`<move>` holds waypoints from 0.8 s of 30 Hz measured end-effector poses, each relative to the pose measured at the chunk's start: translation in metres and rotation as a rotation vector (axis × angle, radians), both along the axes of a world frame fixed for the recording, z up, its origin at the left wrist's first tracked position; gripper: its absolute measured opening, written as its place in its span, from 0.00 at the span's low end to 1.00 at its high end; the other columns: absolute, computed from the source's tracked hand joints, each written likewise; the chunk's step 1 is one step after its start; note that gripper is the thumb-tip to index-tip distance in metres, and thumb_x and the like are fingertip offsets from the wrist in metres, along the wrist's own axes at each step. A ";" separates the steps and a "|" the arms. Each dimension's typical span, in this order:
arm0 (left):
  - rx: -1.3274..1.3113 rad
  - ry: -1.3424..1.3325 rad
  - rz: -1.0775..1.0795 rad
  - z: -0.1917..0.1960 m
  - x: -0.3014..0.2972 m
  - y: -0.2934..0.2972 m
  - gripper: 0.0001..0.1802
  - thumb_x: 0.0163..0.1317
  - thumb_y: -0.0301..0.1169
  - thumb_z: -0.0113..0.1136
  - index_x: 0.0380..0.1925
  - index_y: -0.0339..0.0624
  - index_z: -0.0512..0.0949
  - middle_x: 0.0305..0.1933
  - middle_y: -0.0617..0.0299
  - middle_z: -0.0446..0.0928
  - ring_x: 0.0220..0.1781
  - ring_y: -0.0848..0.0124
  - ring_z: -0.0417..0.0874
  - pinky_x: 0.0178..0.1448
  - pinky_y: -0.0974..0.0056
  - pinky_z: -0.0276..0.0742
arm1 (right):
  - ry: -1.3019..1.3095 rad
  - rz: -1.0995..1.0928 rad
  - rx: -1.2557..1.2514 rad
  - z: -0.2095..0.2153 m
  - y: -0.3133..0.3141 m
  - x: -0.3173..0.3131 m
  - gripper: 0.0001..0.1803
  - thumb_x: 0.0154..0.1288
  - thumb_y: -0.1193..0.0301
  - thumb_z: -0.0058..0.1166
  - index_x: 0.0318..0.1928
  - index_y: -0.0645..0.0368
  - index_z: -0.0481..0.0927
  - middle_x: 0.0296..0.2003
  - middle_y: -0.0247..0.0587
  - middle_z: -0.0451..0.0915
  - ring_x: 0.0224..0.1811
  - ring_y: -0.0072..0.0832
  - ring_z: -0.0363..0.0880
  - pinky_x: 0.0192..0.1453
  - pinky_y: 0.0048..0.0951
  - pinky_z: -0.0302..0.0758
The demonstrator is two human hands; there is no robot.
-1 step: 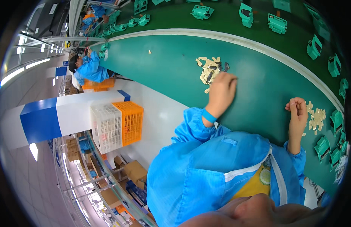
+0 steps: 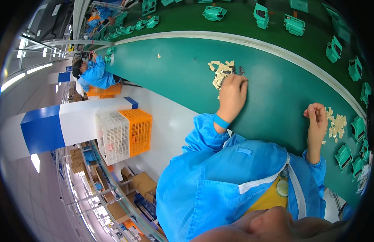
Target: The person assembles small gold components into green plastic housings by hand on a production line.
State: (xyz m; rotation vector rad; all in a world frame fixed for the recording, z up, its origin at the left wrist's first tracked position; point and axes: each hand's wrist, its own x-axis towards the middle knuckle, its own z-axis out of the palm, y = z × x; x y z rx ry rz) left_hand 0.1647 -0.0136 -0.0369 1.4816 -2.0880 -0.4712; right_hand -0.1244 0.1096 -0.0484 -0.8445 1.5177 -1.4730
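On the green bench top (image 2: 175, 76) lies a loose pile of small cream-coloured pieces (image 2: 219, 76), mixed with a few black parts (image 2: 240, 71). My left hand (image 2: 233, 96), with a blue band at its wrist, reaches over the near right side of this pile. Its fingers are bent down and together, and their tips are hidden. To the right, my right hand (image 2: 317, 120) is held with thumb and curled fingers closed; whatever they hold is too small to make out. A second pile of cream pieces (image 2: 337, 126) lies just right of that hand.
Beyond a pale raised rail (image 2: 219, 36), green plastic housings (image 2: 294, 25) sit on a darker green belt. More housings (image 2: 343, 156) lie at the right. White and orange crates (image 2: 140, 131) stand at the left. A person in blue (image 2: 99, 74) sits farther along the bench.
My left hand has shifted slightly left, closer over the pile and its black parts. My right hand stays in place.
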 end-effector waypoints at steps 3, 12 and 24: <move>-0.077 -0.053 0.088 0.002 0.005 -0.016 0.13 0.61 0.29 0.70 0.43 0.34 0.81 0.39 0.50 0.79 0.41 0.54 0.82 0.46 0.54 0.79 | 0.030 0.000 0.010 0.009 0.000 0.007 0.05 0.78 0.73 0.55 0.44 0.62 0.78 0.35 0.32 0.79 0.38 0.17 0.77 0.46 0.20 0.76; 0.032 -0.034 0.193 0.003 0.012 -0.027 0.12 0.63 0.31 0.69 0.40 0.34 0.80 0.38 0.51 0.80 0.38 0.55 0.83 0.44 0.53 0.80 | 0.078 0.024 0.019 0.014 0.010 0.016 0.05 0.77 0.73 0.56 0.43 0.62 0.77 0.32 0.31 0.78 0.36 0.16 0.77 0.43 0.20 0.74; 0.147 0.163 0.090 0.017 0.012 -0.017 0.07 0.68 0.28 0.66 0.39 0.34 0.81 0.34 0.57 0.80 0.35 0.66 0.83 0.41 0.62 0.78 | 0.098 0.067 0.013 0.024 0.013 0.024 0.05 0.76 0.74 0.57 0.44 0.63 0.78 0.33 0.31 0.79 0.36 0.17 0.78 0.45 0.20 0.76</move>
